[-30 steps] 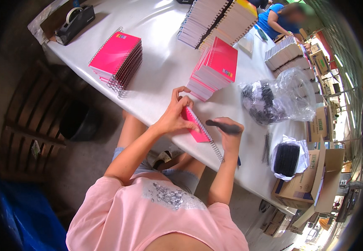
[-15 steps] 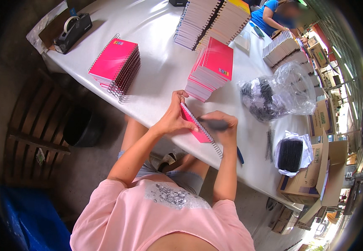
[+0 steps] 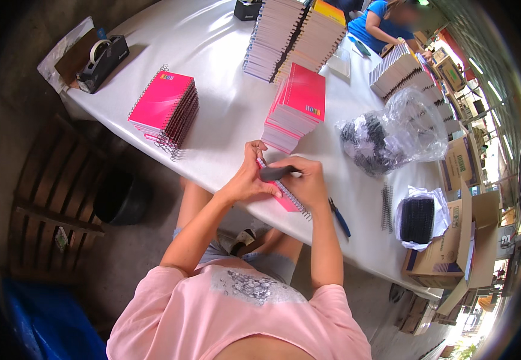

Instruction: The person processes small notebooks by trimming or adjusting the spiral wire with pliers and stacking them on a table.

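Observation:
Close to the table's front edge, my left hand grips a small pink notebook, thumb on the cover and fingers at its far end. Along the notebook's spine runs a wire coil, its near end sticking out past the pages. My right hand is closed on a dark grey, rounded tool, which lies across the spine; its exact kind is blurred. Just beyond my hands stands a stack of pink notebooks without visible coils. Dark-handled pliers rest right of my right hand.
Coiled pink notebooks are stacked left, near a tape dispenser. Thick notebook stacks stand at the back. To the right are a plastic bag of coils, a loose coil, and a carton. A person in blue works far right.
My right hand has moved left and slightly up with the dark tool, from beside the spine to across it. The pliers are now more visible. The view has shifted slightly.

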`<state>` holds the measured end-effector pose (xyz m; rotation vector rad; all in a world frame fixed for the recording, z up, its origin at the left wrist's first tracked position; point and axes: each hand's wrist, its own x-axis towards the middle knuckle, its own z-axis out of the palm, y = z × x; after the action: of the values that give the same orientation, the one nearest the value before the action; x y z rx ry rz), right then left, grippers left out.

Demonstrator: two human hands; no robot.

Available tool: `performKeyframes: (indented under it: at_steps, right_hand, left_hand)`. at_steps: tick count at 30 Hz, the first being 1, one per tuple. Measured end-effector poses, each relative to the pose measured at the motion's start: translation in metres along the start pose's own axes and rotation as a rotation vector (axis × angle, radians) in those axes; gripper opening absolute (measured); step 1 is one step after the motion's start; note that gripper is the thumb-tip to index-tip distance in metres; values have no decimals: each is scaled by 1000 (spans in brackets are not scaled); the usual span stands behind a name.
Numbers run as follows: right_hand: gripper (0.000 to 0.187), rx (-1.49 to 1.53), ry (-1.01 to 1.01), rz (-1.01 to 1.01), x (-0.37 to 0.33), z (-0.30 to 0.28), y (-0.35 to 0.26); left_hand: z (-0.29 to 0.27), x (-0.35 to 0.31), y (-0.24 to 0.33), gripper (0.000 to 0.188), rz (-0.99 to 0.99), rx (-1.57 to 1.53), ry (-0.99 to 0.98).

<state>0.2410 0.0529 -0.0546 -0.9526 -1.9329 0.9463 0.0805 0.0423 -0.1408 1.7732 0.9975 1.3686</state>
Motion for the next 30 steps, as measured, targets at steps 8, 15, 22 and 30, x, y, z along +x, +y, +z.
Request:
performKeyframes:
  at_steps: [8,15,22,30]
  right_hand:
    - [28,-597,451,166,-33,-72,37]
    - [58,-1094,399,526,-132,-78,17]
    - [48,-1166,375,497,-170,-10,24]
    - [30,-544,305,90,-90,19,-77]
  left_hand:
    - [2,-3,-6,64,-84,-341,59]
    - [-4,-10,21,64,-288,-531,293]
    - [5,-14,38,78,-76,-379,463]
    - [10,-15,49,76,123,-72,550]
